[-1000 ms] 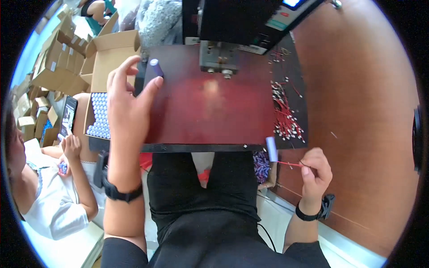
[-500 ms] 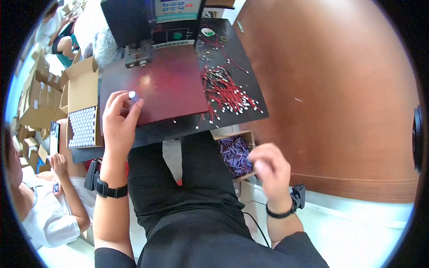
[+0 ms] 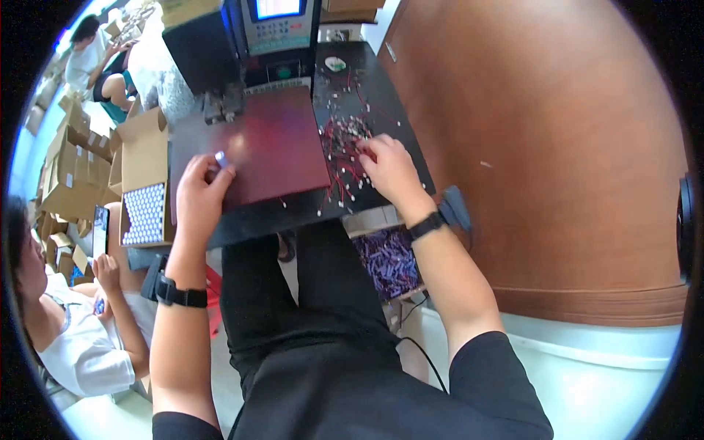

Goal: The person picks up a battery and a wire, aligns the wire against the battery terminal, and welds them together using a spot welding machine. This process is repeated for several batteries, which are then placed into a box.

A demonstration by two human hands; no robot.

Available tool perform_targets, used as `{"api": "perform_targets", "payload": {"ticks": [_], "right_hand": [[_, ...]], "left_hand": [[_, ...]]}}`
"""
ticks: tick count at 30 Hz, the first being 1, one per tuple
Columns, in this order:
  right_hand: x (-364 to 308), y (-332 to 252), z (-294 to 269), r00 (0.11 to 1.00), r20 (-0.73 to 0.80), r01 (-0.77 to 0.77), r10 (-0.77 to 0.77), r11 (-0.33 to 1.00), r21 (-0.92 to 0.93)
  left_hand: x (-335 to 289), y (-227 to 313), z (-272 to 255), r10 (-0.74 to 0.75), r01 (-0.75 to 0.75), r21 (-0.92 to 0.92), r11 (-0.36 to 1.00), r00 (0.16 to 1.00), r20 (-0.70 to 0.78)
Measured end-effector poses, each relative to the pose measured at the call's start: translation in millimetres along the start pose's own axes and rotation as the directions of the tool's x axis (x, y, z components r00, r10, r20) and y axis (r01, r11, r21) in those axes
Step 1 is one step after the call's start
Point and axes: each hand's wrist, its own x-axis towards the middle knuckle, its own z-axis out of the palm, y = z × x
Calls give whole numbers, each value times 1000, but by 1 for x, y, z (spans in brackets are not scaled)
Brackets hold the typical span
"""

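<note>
My left hand (image 3: 199,192) pinches a small purple cylindrical battery cell (image 3: 221,159) by its sides, pale end up, over the left part of a dark red board (image 3: 282,150). At the board's right, my right hand (image 3: 389,167) reaches into a loose pile of red and black wire leads with white connectors (image 3: 345,136). Its fingers are curled together at the pile's right edge; what lies between the fingertips is hidden. Behind the board stands a dark machine (image 3: 275,44) with a lit screen, buttons and a small metal head (image 3: 220,108).
An open cardboard box of upright cells (image 3: 144,213) stands left of the board. Below the table's front edge sits a box of loose purple cells (image 3: 389,262). At the left a person (image 3: 88,330) holds a phone (image 3: 100,231). A brown surface (image 3: 543,161) lies to the right.
My right hand has moved up and forward from above the box of purple cells to the wire pile. My left hand stays over the board, still holding the battery cell.
</note>
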Motion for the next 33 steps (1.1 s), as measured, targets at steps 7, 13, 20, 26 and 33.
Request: {"api": "perform_targets", "payload": {"ticks": [7,13,20,26,33], "right_hand": [[-25,25,35,993,66,-70,101,929,-363],[-29,32,-1,999,5,-32,35,961,-275],[-32,17,-29,983,-182,23,-32,998,-53],[-58,-41,-80,973,-231,37,-23,998,56],[-69,-91,-111,891,-436,146,-128,989,10]], "left_hand": [[-32,24,-9,-58,62,-28,998,991,116],[-35,25,0,-24,27,-25,999,992,124],[-31,31,19,-171,177,0,984,953,252],[-34,68,34,-68,129,-171,977,944,323],[-21,107,31,149,-117,-156,981,965,218]]}}
